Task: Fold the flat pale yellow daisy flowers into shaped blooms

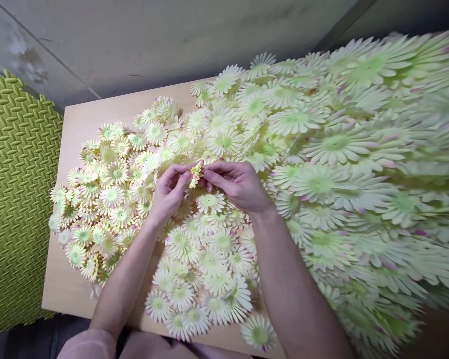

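My left hand (171,190) and my right hand (237,183) meet above the middle of a wooden board (78,119). Between their fingertips they pinch one small yellow-green flower piece (195,174), folded or crumpled so its shape is hard to read. Beneath the hands lie several flat cream artificial daisies with green centres (115,199), spread across the board. A single daisy (210,202) lies just below the held piece.
A large heaped pile of bigger daisy petals (359,174) fills the right side, close to my right forearm. A green foam mat (15,199) covers the floor to the left. A grey wall (153,40) stands behind the board.
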A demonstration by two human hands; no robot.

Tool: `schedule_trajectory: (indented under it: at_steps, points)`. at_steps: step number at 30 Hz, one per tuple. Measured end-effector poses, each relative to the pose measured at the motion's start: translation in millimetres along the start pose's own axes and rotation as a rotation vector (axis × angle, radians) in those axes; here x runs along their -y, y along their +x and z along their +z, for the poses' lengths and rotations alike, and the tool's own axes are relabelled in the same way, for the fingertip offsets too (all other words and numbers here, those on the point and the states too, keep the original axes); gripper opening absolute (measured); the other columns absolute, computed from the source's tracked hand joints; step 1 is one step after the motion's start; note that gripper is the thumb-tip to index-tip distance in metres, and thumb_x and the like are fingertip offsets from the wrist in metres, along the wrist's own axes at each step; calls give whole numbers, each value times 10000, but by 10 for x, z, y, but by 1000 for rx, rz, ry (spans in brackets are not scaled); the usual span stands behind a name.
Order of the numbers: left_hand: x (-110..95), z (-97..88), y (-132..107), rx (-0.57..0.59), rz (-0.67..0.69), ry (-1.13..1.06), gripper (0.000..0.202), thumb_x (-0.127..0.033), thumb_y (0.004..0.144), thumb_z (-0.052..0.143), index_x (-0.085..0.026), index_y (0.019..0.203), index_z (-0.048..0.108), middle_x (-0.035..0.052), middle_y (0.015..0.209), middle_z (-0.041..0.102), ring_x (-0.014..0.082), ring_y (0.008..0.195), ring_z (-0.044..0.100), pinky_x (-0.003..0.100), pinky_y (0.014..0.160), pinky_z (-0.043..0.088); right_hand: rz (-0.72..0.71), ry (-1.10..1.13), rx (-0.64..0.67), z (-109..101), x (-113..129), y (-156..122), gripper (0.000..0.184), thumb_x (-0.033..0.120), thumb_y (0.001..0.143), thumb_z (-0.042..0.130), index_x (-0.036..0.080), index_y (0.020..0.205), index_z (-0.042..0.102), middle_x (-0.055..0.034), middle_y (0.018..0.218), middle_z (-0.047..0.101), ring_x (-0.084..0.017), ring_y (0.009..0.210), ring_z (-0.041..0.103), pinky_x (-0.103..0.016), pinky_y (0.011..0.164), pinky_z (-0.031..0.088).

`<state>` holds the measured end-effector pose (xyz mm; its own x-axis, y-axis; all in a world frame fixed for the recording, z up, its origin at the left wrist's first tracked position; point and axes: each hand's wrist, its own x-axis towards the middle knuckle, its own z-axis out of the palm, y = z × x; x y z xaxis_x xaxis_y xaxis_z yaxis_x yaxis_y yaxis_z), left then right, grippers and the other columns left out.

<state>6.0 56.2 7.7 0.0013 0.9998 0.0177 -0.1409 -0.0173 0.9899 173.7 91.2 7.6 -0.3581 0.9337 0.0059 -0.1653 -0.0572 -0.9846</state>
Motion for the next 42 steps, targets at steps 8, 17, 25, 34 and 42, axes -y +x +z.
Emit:
schedule_trajectory:
  at_steps: [8,17,25,34,42]
  points:
    - [-50,14,-7,15,6,-4,224,-437,865,659,-224,935,661,-8,687,580,97,659,561,244,633,486,7,-3,-9,20,21,2,211,390,721,833,218,837,792,-10,723,716,-103,581,607,-231,557,528]
    - [-40,13,0,8,14,1,245,-456,861,655,-223,935,668,35,877,690,104,723,604,247,674,515,13,2,-7,16,30,-8,166,356,738,824,228,839,796,-9,722,717,-108,594,611,-226,558,531]
    - [-41,16,-2,32,12,6,247,-445,872,646,-211,947,665,50,996,723,93,729,613,247,721,524,22,-2,-8,19,17,-9,172,357,756,806,216,854,793,-14,717,711,-125,621,635,-236,572,544]
    - [-34,2,4,45,35,23,224,-429,896,621,-219,960,665,43,991,713,89,745,602,233,688,492,17,4,-3,7,18,-10,181,366,753,806,209,842,789,-29,754,742,-142,654,672,-246,575,557]
    - [-33,1,-1,40,27,30,226,-426,890,628,-222,979,667,48,1015,714,110,816,631,245,723,510,25,-4,-18,19,28,-10,181,364,742,815,212,838,792,-28,762,747,-144,660,676,-253,598,567]
